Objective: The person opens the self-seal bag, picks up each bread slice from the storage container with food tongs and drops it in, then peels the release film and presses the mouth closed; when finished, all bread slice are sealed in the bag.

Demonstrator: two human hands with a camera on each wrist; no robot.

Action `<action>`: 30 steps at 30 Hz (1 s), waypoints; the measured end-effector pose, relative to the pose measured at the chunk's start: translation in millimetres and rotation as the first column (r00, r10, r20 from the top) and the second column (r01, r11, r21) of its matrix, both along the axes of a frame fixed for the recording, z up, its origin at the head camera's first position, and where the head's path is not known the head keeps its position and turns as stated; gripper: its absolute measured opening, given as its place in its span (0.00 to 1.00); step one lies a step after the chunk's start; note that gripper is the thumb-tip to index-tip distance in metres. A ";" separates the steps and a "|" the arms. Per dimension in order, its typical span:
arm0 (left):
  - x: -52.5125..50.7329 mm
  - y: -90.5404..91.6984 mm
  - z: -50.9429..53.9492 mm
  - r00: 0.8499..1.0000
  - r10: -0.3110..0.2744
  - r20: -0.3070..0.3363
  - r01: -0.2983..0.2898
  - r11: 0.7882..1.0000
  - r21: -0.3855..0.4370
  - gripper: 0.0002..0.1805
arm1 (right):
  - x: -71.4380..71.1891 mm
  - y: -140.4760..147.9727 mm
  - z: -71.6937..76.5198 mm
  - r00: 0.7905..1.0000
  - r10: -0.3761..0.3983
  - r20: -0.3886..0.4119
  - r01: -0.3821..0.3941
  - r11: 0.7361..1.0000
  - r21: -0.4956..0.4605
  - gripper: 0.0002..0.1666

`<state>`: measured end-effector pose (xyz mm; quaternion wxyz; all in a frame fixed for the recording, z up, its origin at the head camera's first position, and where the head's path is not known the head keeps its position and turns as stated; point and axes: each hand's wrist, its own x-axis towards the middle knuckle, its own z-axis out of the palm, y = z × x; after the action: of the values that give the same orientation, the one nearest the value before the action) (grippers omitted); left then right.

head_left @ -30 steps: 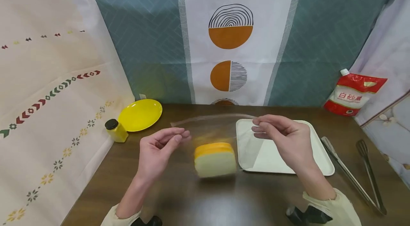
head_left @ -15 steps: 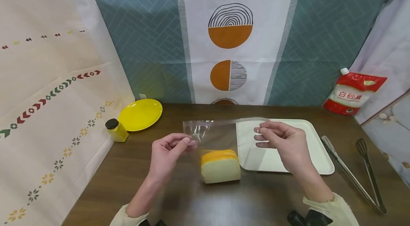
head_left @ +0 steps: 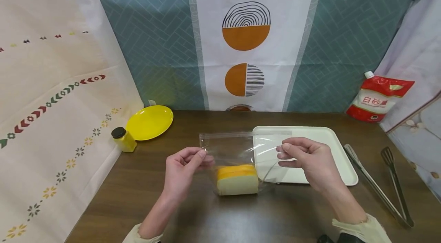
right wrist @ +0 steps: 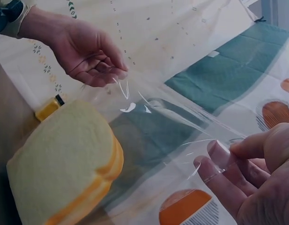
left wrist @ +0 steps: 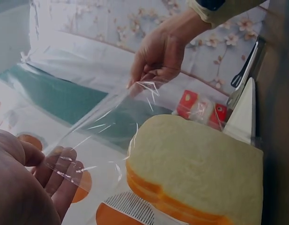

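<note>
A clear zip-top bag [head_left: 234, 147] stands between the two hands, its zip strip along the top. Inside sits a pale bread loaf [head_left: 237, 185] with an orange-yellow crust, low in the bag near the tabletop. My left hand [head_left: 182, 170] pinches the bag's left edge between thumb and fingers. The right edge is pinched by my right hand [head_left: 313, 162], in front of the white tray [head_left: 330, 151]. In the left wrist view the cut face of the bread [left wrist: 196, 159] shows large, with the film stretched from hand to hand. Whether the zip is sealed cannot be told.
At the back left a yellow plate [head_left: 149, 122] lies beside a yellow jar [head_left: 124, 141] with a black lid. A red and white pouch [head_left: 379, 99] stands at the back right. Metal-and-black tongs [head_left: 375, 187] lie right of the tray.
The bread and bag have shifted right and lower, and the bag's top now looks flatter. My left hand has moved right; my right hand has come slightly down. Both keep pinching the bag.
</note>
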<state>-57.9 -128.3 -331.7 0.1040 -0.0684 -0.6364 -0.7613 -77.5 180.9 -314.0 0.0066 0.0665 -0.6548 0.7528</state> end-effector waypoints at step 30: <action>-2.0 5.5 3.3 0.998 -0.030 0.058 0.025 0.996 0.088 0.10 | -5.4 -12.1 3.7 0.994 -0.110 -0.018 0.111 0.988 0.110 0.13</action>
<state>-59.9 -122.8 -328.5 0.0777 -0.0501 -0.6041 -0.7915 -82.9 168.7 -310.3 0.0485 0.0350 -0.6983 0.7133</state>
